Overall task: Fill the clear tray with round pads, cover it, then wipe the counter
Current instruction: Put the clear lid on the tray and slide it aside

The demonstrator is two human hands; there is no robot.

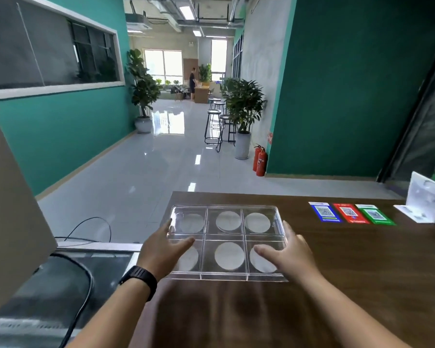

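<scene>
No writing we can read; our left hand [165,247] and right hand [290,252], grip wide, press flat on the six-compartment clear tray [227,276] holding white round pads [229,255].

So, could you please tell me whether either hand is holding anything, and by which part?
Nothing is gripped. The left hand and right hand lie flat with straight fingers on the clear tray's cover, at its left and right ends.

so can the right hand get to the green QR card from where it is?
Probably yes. The right hand rests open on the clear tray, holding nothing. The green card lies flat farther right on the counter, with only bare wood between them.
</scene>
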